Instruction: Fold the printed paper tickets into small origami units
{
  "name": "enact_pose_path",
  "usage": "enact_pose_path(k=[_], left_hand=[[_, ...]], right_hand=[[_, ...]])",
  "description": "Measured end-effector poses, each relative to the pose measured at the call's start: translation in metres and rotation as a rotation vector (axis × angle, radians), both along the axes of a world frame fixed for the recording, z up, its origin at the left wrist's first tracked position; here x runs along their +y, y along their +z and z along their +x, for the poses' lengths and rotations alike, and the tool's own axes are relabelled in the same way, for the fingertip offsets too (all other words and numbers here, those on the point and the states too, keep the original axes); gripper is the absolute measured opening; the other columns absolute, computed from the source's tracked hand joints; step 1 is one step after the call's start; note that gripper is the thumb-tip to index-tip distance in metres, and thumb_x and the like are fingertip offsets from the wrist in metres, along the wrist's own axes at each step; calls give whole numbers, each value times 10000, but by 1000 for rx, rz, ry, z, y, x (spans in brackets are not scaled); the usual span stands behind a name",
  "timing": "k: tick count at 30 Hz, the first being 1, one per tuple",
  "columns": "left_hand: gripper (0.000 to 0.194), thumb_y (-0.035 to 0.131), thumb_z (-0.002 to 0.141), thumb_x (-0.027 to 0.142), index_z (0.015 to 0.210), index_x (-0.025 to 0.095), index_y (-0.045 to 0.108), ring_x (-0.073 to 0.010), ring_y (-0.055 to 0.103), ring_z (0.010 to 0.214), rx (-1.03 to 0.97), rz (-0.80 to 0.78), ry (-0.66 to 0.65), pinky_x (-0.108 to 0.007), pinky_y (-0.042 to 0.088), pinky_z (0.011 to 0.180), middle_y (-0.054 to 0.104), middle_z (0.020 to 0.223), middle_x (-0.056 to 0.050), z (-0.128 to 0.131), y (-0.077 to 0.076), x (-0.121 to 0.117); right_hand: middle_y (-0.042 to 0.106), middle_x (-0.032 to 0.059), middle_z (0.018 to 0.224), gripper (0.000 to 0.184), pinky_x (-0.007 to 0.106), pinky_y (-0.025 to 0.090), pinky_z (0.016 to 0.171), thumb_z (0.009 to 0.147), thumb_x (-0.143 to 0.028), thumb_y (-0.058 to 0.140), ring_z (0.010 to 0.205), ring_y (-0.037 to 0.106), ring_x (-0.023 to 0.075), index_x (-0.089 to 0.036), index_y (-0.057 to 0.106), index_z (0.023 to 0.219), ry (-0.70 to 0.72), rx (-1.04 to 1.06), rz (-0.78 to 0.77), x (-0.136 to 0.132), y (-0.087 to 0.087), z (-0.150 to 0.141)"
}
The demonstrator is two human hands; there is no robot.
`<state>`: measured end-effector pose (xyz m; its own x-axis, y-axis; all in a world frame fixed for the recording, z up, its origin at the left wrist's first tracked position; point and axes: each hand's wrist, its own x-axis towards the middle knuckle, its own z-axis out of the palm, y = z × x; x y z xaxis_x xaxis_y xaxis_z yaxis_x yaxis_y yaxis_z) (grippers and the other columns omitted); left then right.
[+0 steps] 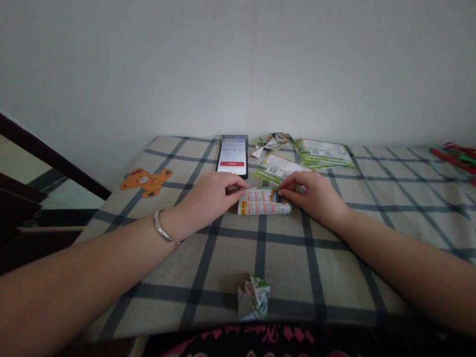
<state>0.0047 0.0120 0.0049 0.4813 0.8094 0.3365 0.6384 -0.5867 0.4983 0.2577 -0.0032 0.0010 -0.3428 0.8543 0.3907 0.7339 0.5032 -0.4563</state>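
A folded paper sheet (265, 204) with printed orange and white blocks lies on the checked cloth in the middle of the table. My left hand (218, 196) pinches its upper left corner between thumb and fingers. At the upper right corner my right hand (314, 194) pinches the same paper. The lower edge of the paper curves in a rounded fold. Just beyond it lies a flat green and white leaflet (284, 166), partly covered by my right hand. Close to my body stands a small folded paper piece (254, 297).
A phone (232, 157) showing a running timer lies beyond my left hand. Folded paper pieces (274, 142) and a stack of leaflets (325, 151) lie by the wall. A bear picture (146, 182) is at the left, red and green cords (459, 156) at the far right.
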Motion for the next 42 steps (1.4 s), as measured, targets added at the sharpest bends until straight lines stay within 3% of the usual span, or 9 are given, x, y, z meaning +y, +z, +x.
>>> enact_pose_path(k=[8,25,36,42], left_hand=[[84,674,828,247,882,204,722,-184,626,866,128,141,-34,-337,449,804,721,878,-12,-3,-4,4],[152,621,875,276,973,200,709,-196,605,928,225,86,-32,-352,454,853,707,951,-36,-2,-4,6],[143,601,888,278,966,202,694,-212,590,953,296,138,-34,-369,448,869,691,965,-43,-1,-1,2],[194,606,880,245,1062,200,657,-206,583,1003,275,159,-18,-364,462,904,648,1045,-52,-2,-6,2]], right_hand=[[707,19,815,20,320,449,736,811,-210,698,807,612,191,-218,699,829,20,-120,46,0,-2,0],[716,4,785,41,311,404,721,798,-237,726,766,611,181,-218,694,783,56,-175,55,7,-4,-1],[704,19,866,78,338,398,761,834,-309,697,826,610,206,-243,701,877,52,-267,87,7,-1,1],[687,33,922,62,347,408,855,883,-255,637,921,584,211,-236,694,903,165,-288,120,6,0,1]])
